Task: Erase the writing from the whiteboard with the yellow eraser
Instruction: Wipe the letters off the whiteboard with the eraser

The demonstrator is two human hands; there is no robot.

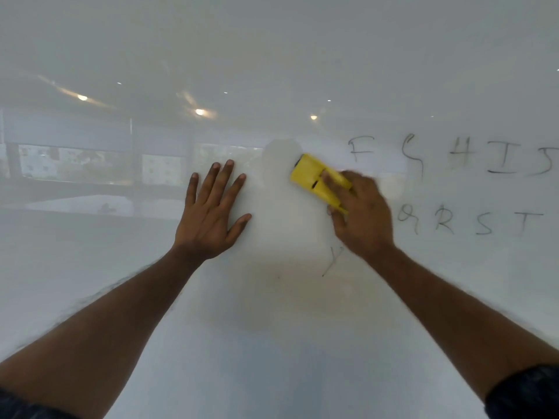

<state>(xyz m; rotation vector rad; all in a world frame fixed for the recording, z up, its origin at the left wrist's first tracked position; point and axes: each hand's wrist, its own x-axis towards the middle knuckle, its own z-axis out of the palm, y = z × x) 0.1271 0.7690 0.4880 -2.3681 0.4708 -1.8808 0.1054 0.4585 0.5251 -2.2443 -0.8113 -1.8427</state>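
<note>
Fingers [328,179] of the right hand [363,213] are curling tight over the yellow eraser [314,178], pressing it flat against the whiteboard [272,55] just left of the letters [453,158]. Left hand [211,213] is lying splayed and empty on the glossy surface, bracing. Wiping looks about half done: two rows of thin dark strokes and a stray mark below are waiting rightward. That blocky plastic eraser needs a firm sweep toward them.
</note>
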